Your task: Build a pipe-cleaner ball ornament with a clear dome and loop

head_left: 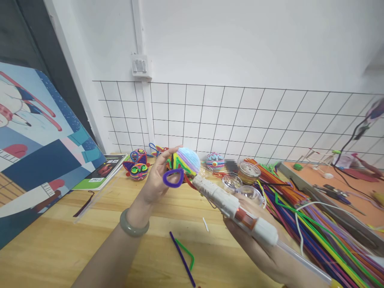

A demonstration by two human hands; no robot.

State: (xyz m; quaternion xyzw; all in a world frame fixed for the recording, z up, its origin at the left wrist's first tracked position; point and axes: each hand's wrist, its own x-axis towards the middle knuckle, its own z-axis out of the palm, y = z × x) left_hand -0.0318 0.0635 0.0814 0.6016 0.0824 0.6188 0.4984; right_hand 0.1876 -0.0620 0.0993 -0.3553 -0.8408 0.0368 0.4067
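Here, near the far left corner of the wooden surface [156, 224], a book [82, 183] is seen, with a cat-eared ball [138, 171] set to its right. By the curled left hand [156, 176], a rainbow-striped ball [189, 159] is gripped above the surface, a purple loop [174, 185] being shown at its near side. Toward the near edge, a purple stem [182, 260] and a bent green stem [189, 253] are laid. The white glue gun [220, 197] is clasped in the right hand [252, 250], its nozzle pointed at the striped ball; whether contact is made cannot be told. Along the right edge, coloured stems [315, 236] are heaped.
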